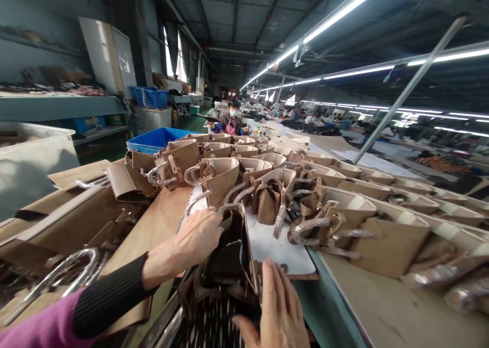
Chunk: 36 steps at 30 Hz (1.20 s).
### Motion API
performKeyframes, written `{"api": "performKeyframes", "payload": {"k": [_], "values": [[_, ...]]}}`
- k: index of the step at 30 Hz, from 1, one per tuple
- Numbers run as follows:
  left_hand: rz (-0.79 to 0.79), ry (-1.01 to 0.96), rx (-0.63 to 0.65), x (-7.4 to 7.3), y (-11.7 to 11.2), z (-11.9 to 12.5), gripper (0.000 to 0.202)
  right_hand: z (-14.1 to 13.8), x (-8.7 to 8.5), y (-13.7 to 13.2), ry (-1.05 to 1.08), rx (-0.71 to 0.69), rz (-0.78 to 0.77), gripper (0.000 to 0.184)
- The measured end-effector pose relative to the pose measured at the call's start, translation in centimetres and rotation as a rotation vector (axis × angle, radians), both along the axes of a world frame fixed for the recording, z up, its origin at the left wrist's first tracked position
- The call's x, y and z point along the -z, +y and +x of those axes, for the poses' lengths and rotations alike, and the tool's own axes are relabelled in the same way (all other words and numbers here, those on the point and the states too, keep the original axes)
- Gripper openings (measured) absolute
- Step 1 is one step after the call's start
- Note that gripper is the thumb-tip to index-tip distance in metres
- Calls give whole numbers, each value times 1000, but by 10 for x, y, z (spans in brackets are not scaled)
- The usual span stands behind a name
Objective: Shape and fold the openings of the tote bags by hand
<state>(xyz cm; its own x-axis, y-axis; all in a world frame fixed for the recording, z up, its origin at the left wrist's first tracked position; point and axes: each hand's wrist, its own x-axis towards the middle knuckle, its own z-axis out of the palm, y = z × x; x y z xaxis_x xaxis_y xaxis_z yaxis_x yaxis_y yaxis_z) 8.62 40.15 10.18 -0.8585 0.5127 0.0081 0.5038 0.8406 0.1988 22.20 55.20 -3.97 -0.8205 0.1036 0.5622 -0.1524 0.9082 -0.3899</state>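
Observation:
A brown handbag stands with its mouth toward me, its dark inside showing. My left hand is closed at its upper left edge, the fingertips hidden behind the hand. Along the right side of the same bag, my right hand lies with fingers stretched out and the thumb apart. Just beyond is another tan handbag with a plastic-wrapped handle. A smaller brown bag sits on a white board to the right of that.
Rows of tan handbags cover the table on the right. More bag pieces are piled at the left. Behind the bags stands a blue bin, and a person is farther back. A slanted metal pole rises at the right.

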Motion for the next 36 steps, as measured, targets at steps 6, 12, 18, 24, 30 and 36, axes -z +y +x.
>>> {"api": "performKeyframes", "payload": {"k": [6,12,18,24,30,36], "values": [[58,151,90,-7,-3,2,30,-26,-8,11,-104,121,260,67],[46,170,74,-2,22,-19,75,-43,-45,33,-254,135,126,52],[67,228,224,0,39,-31,26,-53,-53,44,-211,50,-36,48],[104,249,626,-2,41,-42,31,-61,-62,61,-234,-33,-227,40],[196,261,702,3,46,-42,27,-71,-70,71,-246,-114,-417,31],[110,266,764,8,51,-45,16,-75,-68,77,-245,-171,-454,27]]}}
